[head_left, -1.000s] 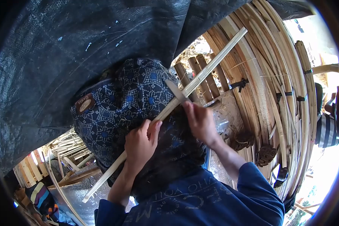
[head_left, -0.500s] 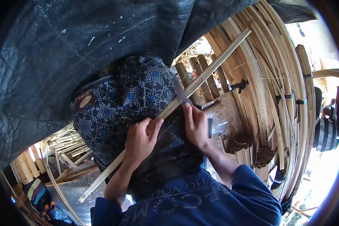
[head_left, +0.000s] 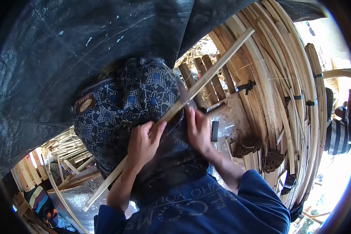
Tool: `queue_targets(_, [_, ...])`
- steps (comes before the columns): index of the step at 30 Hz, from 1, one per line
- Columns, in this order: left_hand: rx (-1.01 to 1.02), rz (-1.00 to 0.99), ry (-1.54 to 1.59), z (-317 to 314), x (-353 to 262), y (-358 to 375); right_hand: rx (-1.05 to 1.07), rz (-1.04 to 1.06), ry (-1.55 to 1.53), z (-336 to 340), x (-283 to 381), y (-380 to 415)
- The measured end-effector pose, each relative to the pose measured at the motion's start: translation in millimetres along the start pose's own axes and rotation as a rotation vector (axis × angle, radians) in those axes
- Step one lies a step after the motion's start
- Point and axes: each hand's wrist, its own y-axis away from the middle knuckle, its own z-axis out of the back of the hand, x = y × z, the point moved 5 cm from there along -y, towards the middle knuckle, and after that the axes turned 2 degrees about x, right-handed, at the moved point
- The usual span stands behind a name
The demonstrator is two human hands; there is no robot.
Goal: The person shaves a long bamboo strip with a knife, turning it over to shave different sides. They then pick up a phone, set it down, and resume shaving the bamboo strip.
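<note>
A long pale bamboo strip runs slantwise across my lap, from lower left to upper right. My left hand is closed around it, thumb on top, over the patterned dark-blue cloth that covers my legs. In my right hand is a knife, its grey blade lying across the strip just above my fingertips. Most of the knife's handle is hidden by the hand. Beneath the strip and between my hands is dark material.
Long wooden strips, bundled with black ties, are stacked at the right. Short slats lie beyond my knees. A black tarp covers the upper left. Offcuts are heaped at the left, and striped cloth shows at far right.
My right hand and the knife have shifted slightly left, with the hand a little lower. The strip's upper end has moved slightly left and up; my left hand still grips it.
</note>
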Motion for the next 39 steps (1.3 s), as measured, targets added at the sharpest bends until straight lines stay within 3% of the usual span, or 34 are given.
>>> queue_targets(1, [-0.006,-0.012,-0.004,3,-3,-3,0.286,-0.184,-0.285,12,29,2])
queue_targets(2, [0.026,0.014,0.008,3,-4,-3,0.093,-0.170,-0.531,26,25,-8])
queue_targets(3, [0.067,0.052,0.020,2,-3,1,0.113,-0.282,-0.573,48,24,-25])
queue_targets(6, [0.071,0.083,-0.018,1,-6,2,0.090,-0.432,-0.433,66,2,-43])
queue_targets(7, [0.070,0.077,-0.015,-1,-5,3,-0.311,0.085,-0.232,12,-17,-8])
queue_targets(8, [0.046,0.043,-0.022,-1,-2,3,-0.323,0.097,-0.232,17,-13,-9])
queue_targets(11, [0.033,0.035,-0.074,2,-4,2,0.015,-0.096,-0.587,24,3,-16])
queue_targets(12, [0.051,0.051,-0.114,1,-3,3,0.021,-0.103,-0.588,37,13,-26])
queue_targets(14, [0.044,0.066,-0.142,-2,-1,6,0.100,-0.394,-0.497,58,16,-47])
queue_targets(15, [0.020,0.052,-0.176,-1,-3,3,-0.129,0.016,-0.444,7,-16,-14])
queue_targets(17, [0.005,0.019,-0.148,-1,-4,1,0.407,-0.090,-0.179,24,50,-4])
queue_targets(18, [0.002,0.008,-0.122,-1,-3,2,0.146,0.111,-0.355,18,26,-8])
queue_targets(19, [0.001,0.010,-0.123,0,-2,2,0.132,-0.160,-0.516,30,18,-26])
queue_targets(21, [0.009,0.048,-0.172,-2,-2,5,0.069,-0.312,-0.360,61,18,-57])
queue_targets(23, [-0.002,0.038,-0.199,-5,3,10,0.103,-0.035,-0.270,21,10,-28])
queue_targets(25, [-0.045,0.011,-0.226,-2,0,5,0.173,-0.083,-0.188,31,19,-28])
queue_targets(27, [0.021,0.039,-0.181,-3,0,4,0.183,-0.175,-0.361,40,12,-39])
queue_targets(28, [0.030,0.039,-0.186,-2,0,3,0.056,-0.263,-0.553,56,13,-50])
queue_targets(29, [0.011,0.028,-0.201,-2,-1,3,0.120,-0.410,-0.519,66,20,-56])
queue_targets(31, [-0.014,0.013,-0.206,-5,-3,7,-0.173,0.271,-0.216,19,30,-10])
queue_targets(32, [-0.028,0.026,-0.215,-5,-2,8,0.138,-0.108,-0.282,20,26,-11])
queue_targets(33, [-0.041,0.046,-0.226,-4,0,9,0.212,-0.182,-0.279,30,25,-16])
queue_targets(35, [-0.042,0.017,-0.213,-4,1,6,0.100,-0.231,-0.520,57,29,-40])
queue_targets(36, [-0.071,-0.035,-0.253,-4,0,6,0.073,-0.282,-0.487,66,15,-49])
queue_targets(37, [-0.094,-0.080,-0.288,-6,-1,10,0.036,-0.438,-0.566,61,11,-49])
queue_targets(39, [-0.083,-0.062,-0.284,-7,3,14,0.078,-0.108,-0.281,16,25,-11])
